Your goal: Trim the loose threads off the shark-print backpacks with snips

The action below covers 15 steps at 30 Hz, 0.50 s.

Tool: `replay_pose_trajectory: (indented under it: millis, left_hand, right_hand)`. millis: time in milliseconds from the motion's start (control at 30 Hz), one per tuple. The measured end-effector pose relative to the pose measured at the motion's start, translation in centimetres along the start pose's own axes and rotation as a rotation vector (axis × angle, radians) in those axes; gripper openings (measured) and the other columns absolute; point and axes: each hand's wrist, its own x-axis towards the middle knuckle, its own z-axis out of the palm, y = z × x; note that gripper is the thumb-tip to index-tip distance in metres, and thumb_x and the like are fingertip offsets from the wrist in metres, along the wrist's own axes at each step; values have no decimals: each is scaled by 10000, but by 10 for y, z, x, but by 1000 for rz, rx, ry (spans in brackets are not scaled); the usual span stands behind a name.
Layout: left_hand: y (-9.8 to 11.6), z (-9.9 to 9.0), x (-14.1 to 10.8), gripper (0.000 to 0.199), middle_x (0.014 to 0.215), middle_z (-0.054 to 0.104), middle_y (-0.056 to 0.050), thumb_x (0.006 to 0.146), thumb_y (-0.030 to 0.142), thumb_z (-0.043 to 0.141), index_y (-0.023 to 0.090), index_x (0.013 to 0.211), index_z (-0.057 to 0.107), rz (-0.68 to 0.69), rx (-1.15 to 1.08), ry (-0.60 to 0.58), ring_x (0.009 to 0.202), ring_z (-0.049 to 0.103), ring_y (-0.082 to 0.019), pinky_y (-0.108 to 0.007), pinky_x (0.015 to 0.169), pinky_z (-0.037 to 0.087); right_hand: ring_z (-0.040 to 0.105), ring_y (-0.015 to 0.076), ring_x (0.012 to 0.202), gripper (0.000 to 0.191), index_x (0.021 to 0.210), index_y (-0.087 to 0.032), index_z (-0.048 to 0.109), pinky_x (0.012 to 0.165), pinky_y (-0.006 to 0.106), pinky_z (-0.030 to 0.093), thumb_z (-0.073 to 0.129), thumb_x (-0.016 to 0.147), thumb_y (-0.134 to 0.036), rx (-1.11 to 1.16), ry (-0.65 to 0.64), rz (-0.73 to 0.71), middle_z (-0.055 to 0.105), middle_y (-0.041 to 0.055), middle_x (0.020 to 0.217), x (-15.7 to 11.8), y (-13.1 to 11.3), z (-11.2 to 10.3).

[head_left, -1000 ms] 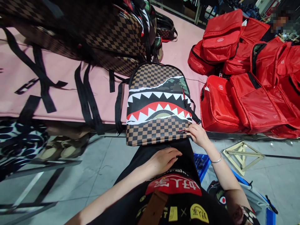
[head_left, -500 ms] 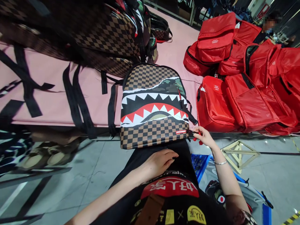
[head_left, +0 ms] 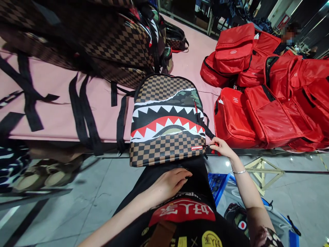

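A brown-and-black checkered backpack [head_left: 168,120] with a shark-mouth print lies at the front edge of the pink table [head_left: 102,132], its lower end jutting over the edge. At its lower right corner, my right hand [head_left: 222,147] pinches a zipper pull with a bit of red beside it. My left hand [head_left: 172,180] rests against the black apron just below the backpack, touching neither bag nor strap. Its fingers lie loosely extended, with nothing in them.
Red bags [head_left: 272,113] are heaped on the right of the table. Checkered backpacks [head_left: 120,44] pile up at the upper left, with black straps [head_left: 84,109] hanging over the edge. A blue-framed bin [head_left: 219,188] stands below right. A person [head_left: 290,36] is in the far right background.
The view has shifted slightly. My right hand stays at the backpack's lower right corner, now closer against its side; my left hand remains at the apron.
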Motion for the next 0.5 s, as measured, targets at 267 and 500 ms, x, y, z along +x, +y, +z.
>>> replay_pose_trajectory:
  millis: [267,500]
  left_hand:
    - [-4,3,-3,293,1093,640,-50,874,199,394,213,1092,589,-10,-2,-8,974,617,-154,-224,801,488]
    - [-19,19,-1,299,1082,638,-46,865,216,398,216,1096,589,38,-35,9,971,611,-151,-231,826,484]
  right_hand:
    - [517,105,644,278,808,-156,542,608,237,416,641,730,-404,26,-2,17,534,-9,770,-2,16,-6]
    - [511,109,639,261,790,-157,535,601,236,417,644,724,-384,21,-27,20,537,-8,757,1,6,-2]
